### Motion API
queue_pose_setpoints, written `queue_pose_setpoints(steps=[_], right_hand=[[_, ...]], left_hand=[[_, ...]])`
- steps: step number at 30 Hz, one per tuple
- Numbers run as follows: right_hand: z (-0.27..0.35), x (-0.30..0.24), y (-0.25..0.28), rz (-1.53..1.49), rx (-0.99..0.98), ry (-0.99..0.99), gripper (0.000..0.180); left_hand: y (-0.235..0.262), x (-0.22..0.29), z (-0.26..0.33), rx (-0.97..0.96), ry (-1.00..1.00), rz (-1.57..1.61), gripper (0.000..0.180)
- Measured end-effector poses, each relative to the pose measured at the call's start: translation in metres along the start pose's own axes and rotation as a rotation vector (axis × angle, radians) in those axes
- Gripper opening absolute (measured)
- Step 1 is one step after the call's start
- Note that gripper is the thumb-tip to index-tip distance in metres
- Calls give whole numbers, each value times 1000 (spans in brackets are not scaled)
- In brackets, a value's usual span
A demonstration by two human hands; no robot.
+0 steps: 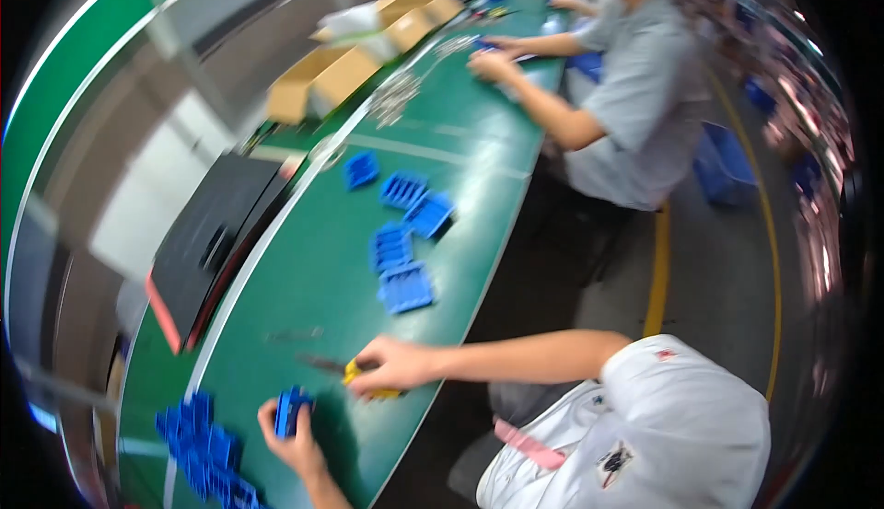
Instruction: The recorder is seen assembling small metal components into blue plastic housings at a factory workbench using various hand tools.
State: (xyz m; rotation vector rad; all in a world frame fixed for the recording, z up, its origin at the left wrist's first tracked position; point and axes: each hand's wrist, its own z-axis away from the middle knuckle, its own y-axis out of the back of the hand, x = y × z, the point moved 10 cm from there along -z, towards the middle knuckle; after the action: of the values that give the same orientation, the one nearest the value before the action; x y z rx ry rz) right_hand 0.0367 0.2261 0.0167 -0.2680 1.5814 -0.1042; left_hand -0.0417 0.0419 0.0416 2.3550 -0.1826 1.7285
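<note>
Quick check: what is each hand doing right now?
Left hand: closed on a small blue plastic part.
Right hand: closed on a yellow-handled tool, resting on the green table.

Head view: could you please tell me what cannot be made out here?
- Tool in the right hand: fingers cover the yellow handle; motion blur smears its tip.
- Blue part in the left hand: shape blurred.
- Blue pile: cut off by the lower edge.
- Co-worker's hands: work too small, blurred.

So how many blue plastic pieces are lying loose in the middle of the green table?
5: one blue ridged plastic piece farthest back-left, two side by side, one below those, and one nearest. The picture is blurry, so stacked pieces may hide.
</note>
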Motion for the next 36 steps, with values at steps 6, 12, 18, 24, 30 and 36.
queue_pose_setpoints(steps=[6, 12, 18, 24, 30, 36], right_hand=[[-11, -25, 15, 990, 226, 49, 25], [4, -15, 8, 1259, 276, 344, 34], [33, -51, -13, 1186, 402, 766, 53], [123, -96, -60, 1038, 36, 1160, 20], [169, -58, -27, 551, 37, 761, 24], [133, 78, -22, 322, -42, 279, 36]], left_hand=[[-13, 6, 1, -85, -106, -172, 33], [-17, 34, 5, -50, -77, -250, 61], [-25, 57, 11, -89, -110, -208, 61], [-59, 25, 99, -365, 247, 57, 32], [-99, 43, 171, -420, -24, 67, 29], [-69, -18, 214, 97, 279, -68, 26]])
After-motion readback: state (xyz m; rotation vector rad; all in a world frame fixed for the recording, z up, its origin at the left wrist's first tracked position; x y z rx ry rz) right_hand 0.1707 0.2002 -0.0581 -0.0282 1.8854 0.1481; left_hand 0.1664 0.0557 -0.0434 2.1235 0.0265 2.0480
